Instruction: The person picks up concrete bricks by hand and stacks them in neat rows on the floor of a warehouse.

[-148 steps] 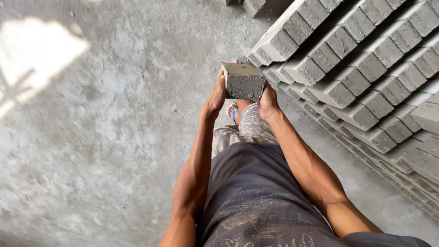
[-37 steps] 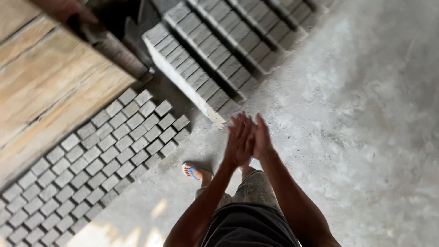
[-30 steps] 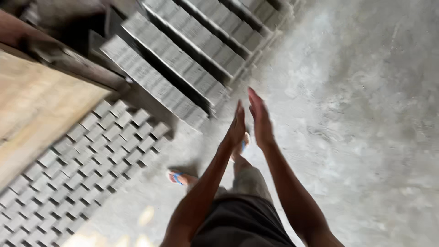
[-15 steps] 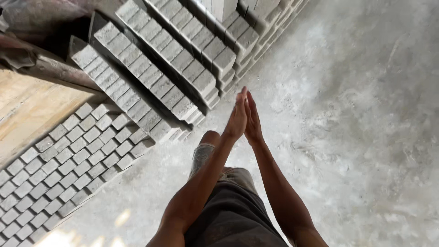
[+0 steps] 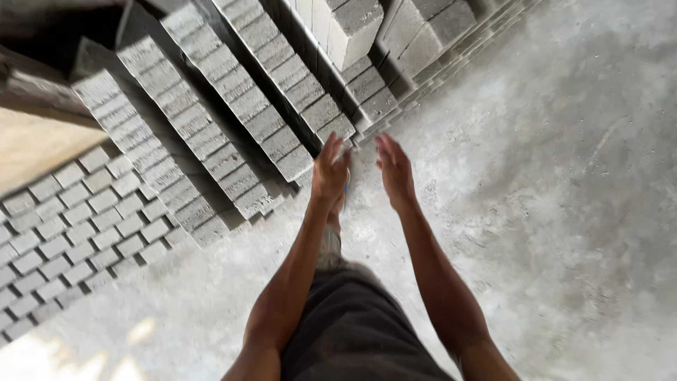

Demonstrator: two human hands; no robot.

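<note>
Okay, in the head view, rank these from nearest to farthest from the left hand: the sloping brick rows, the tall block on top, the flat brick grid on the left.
From the left hand:
1. Sloping brick rows, just upper left of it.
2. Tall block, up at the top.
3. Flat brick grid, far left on the floor.

**Empty Hands Near the Block Rows**

The left hand (image 5: pixel 329 169) and right hand (image 5: pixel 395 169) are raised, fingers spread, holding nothing, a small gap between them. Just beyond lie long stepped rows of grey rectangular concrete blocks (image 5: pixel 233 120). Flat grey paving blocks (image 5: pixel 70 226) cover the ground at left. Rough pale concrete floor (image 5: pixel 564 197) spreads right.
</note>
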